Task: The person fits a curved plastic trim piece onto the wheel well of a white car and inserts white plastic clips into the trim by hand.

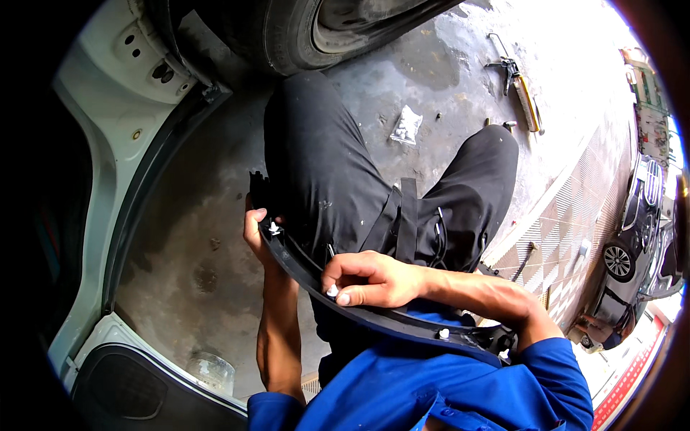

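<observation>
Across my lap lies a long, curved black plastic trim strip (410,325), with white plastic clips set along it. My left hand (255,228) is closed round its far left end, beside one white clip (274,228). Midway along the strip, my right hand (377,280) pinches a small white clip (332,291) against the trim between thumb and forefinger. A third white clip (444,333) sits further right on the strip, and another (504,353) shows near its right end. Part of that end is hidden by my right arm.
A car tyre (284,36) stands just beyond my knees, and a pale car body panel (90,108) curves along the left. On the concrete lie a small plastic bag of white pieces (407,126) and a caulking gun (523,90). A clear tub (213,371) stands lower left; a dark car (632,237) is parked right.
</observation>
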The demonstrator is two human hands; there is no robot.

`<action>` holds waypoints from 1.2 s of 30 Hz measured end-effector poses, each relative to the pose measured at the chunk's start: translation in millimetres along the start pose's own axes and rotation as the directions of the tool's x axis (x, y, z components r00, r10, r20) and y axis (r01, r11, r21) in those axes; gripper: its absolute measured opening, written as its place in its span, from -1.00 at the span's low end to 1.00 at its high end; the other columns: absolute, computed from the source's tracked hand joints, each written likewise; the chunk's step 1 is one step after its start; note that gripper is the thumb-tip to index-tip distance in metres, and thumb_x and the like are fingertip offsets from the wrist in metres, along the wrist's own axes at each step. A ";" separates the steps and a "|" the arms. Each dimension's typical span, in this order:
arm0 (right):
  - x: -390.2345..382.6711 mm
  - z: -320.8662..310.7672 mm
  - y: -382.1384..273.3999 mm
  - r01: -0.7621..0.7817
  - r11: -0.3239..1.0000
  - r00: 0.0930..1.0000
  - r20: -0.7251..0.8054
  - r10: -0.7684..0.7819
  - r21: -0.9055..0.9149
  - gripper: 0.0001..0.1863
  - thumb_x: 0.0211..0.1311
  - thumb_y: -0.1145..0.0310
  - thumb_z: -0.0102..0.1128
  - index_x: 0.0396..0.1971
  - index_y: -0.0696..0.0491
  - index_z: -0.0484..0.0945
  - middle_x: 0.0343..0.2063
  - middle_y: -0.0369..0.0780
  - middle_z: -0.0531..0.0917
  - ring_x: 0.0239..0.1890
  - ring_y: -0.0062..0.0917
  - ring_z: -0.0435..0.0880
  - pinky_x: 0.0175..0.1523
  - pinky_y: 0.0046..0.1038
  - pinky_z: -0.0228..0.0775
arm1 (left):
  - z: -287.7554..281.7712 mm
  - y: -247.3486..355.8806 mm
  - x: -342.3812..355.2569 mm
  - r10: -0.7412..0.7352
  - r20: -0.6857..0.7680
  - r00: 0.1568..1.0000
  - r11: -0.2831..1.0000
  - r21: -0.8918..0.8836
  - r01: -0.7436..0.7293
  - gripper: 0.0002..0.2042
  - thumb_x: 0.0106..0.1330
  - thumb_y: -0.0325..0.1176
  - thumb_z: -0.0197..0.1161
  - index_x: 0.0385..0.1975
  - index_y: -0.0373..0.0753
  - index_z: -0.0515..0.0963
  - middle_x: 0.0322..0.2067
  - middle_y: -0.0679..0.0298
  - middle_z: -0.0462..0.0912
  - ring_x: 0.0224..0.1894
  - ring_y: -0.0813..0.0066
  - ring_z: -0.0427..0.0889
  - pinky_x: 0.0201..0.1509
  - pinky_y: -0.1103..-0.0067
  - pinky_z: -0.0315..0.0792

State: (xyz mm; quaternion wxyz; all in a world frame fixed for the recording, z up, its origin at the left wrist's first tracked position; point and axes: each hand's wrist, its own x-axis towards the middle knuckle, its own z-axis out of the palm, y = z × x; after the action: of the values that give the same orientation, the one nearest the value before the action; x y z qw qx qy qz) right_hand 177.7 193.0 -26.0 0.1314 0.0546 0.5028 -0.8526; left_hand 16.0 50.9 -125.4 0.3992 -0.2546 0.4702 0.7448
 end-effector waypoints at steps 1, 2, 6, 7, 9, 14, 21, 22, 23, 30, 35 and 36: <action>-1.9 -0.9 0.6 -0.013 1.000 1.000 0.001 0.013 0.027 -0.73 0.43 0.23 0.19 -0.11 0.13 0.48 -0.30 -0.30 0.58 -0.24 -0.63 0.52 -0.10 -0.49 0.40 | 2.8 -1.6 -1.1 -0.002 -0.015 1.000 1.000 -0.007 0.002 -0.79 0.18 -0.21 -0.01 -0.28 -0.13 0.47 -0.43 0.44 0.45 -0.44 0.67 0.38 -0.35 0.74 0.31; -3.0 -2.7 0.1 -0.025 0.998 1.000 0.006 0.025 0.049 -0.73 0.43 0.24 0.20 -0.11 0.13 0.49 -0.30 -0.30 0.58 -0.25 -0.64 0.52 -0.11 -0.51 0.39 | 7.6 -3.3 -2.3 -0.001 -0.028 1.000 1.000 -0.017 0.000 -0.81 0.20 -0.26 -0.07 -0.27 -0.11 0.44 -0.43 0.46 0.42 -0.45 0.71 0.34 -0.38 0.76 0.27; -7.2 -3.0 2.8 -0.060 0.952 0.998 0.047 0.048 0.301 -0.73 0.45 0.27 0.18 -0.03 0.13 0.48 -0.19 -0.37 0.53 -0.11 -0.72 0.44 0.05 -0.54 0.34 | 12.8 3.0 -10.4 0.034 0.091 0.995 0.998 0.049 -0.039 -0.80 0.19 -0.23 -0.06 -0.29 -0.13 0.43 -0.43 0.44 0.43 -0.44 0.69 0.39 -0.37 0.73 0.33; -7.1 -6.4 2.6 -0.096 0.936 0.995 0.069 0.077 0.338 -0.74 0.45 0.30 0.18 0.00 0.13 0.48 -0.17 -0.38 0.53 -0.09 -0.72 0.43 0.07 -0.55 0.32 | 16.0 3.8 -10.0 0.046 0.072 0.996 0.997 0.057 -0.050 -0.79 0.19 -0.22 -0.06 -0.27 -0.13 0.44 -0.42 0.44 0.43 -0.44 0.69 0.39 -0.37 0.73 0.34; -7.1 -6.9 5.6 -0.070 0.945 0.997 0.061 0.054 0.320 -0.74 0.45 0.30 0.17 0.00 0.13 0.48 -0.17 -0.38 0.53 -0.09 -0.72 0.43 0.07 -0.55 0.33 | 25.4 5.6 -11.8 0.062 0.035 0.997 0.995 0.077 -0.064 -0.77 0.19 -0.22 -0.05 -0.25 -0.13 0.45 -0.41 0.44 0.45 -0.44 0.68 0.40 -0.37 0.73 0.35; -5.4 -5.2 5.5 -0.072 0.962 0.997 0.045 0.062 0.264 -0.76 0.47 0.27 0.15 -0.05 0.12 0.48 -0.21 -0.39 0.54 -0.11 -0.72 0.45 0.04 -0.55 0.35 | 25.5 3.0 -11.4 0.039 -0.022 0.999 0.998 0.050 -0.038 -0.72 0.19 -0.21 -0.05 -0.17 -0.12 0.49 -0.37 0.43 0.50 -0.45 0.69 0.40 -0.38 0.75 0.34; 0.4 -10.5 0.0 -0.001 1.000 0.997 0.077 0.004 -0.030 -0.70 0.46 0.19 0.14 -0.08 0.13 0.46 -0.26 -0.28 0.57 -0.16 -0.61 0.51 -0.01 -0.46 0.38 | 14.5 -1.2 -5.7 0.059 -0.010 0.998 0.996 0.065 -0.058 -0.71 0.20 -0.22 -0.05 -0.16 -0.14 0.50 -0.37 0.43 0.50 -0.44 0.69 0.40 -0.36 0.75 0.33; 1.2 -10.0 0.6 0.015 0.999 0.997 0.073 -0.012 -0.048 -0.71 0.47 0.19 0.13 -0.08 0.13 0.46 -0.26 -0.27 0.57 -0.16 -0.61 0.51 -0.02 -0.45 0.39 | 11.4 -2.9 -4.5 0.048 -0.031 0.998 0.997 0.061 -0.047 -0.72 0.20 -0.22 -0.05 -0.17 -0.14 0.49 -0.37 0.43 0.50 -0.44 0.69 0.39 -0.37 0.76 0.33; 2.5 -9.4 1.3 0.033 0.997 0.997 0.072 -0.029 -0.067 -0.71 0.47 0.20 0.13 -0.08 0.13 0.46 -0.26 -0.26 0.57 -0.16 -0.60 0.52 -0.02 -0.45 0.39 | 5.9 -4.7 -2.3 0.041 -0.053 0.998 0.998 0.056 -0.038 -0.73 0.20 -0.23 -0.05 -0.17 -0.14 0.49 -0.37 0.44 0.49 -0.44 0.69 0.39 -0.37 0.76 0.32; -4.5 -11.0 1.3 -0.116 0.944 0.989 0.128 0.079 0.309 -0.75 0.45 0.31 0.17 -0.02 0.11 0.48 -0.16 -0.36 0.53 -0.08 -0.69 0.46 0.07 -0.53 0.34 | -8.6 -5.0 5.1 -0.028 -0.005 1.000 1.000 -0.013 0.028 -0.81 0.19 -0.22 -0.03 -0.31 -0.13 0.45 -0.43 0.43 0.46 -0.43 0.66 0.41 -0.35 0.71 0.34; -12.0 -7.8 -4.0 -0.119 0.934 0.992 0.074 0.099 0.337 -0.65 0.47 0.30 0.15 0.13 0.14 0.45 -0.11 -0.34 0.55 -0.06 -0.70 0.47 0.08 -0.52 0.36 | 22.3 6.8 -13.0 0.031 0.017 0.999 0.998 0.049 -0.031 -0.83 0.21 -0.26 -0.07 -0.31 -0.13 0.42 -0.45 0.44 0.42 -0.44 0.68 0.40 -0.36 0.73 0.33; -12.9 -9.5 -8.6 -0.133 0.936 0.991 0.076 0.115 0.327 -0.63 0.47 0.30 0.14 0.15 0.14 0.44 -0.10 -0.33 0.55 -0.04 -0.70 0.47 0.09 -0.52 0.36 | 25.7 7.6 -12.4 0.042 0.028 0.999 0.997 0.065 -0.044 -0.83 0.21 -0.25 -0.07 -0.31 -0.13 0.41 -0.45 0.44 0.42 -0.44 0.67 0.40 -0.36 0.73 0.34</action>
State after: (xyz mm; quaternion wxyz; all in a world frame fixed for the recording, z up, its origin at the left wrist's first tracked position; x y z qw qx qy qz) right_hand 187.3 207.4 -20.5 0.1877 0.0839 0.3443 -0.9161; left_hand 16.4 67.9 -101.3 0.3975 -0.2212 0.4945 0.7406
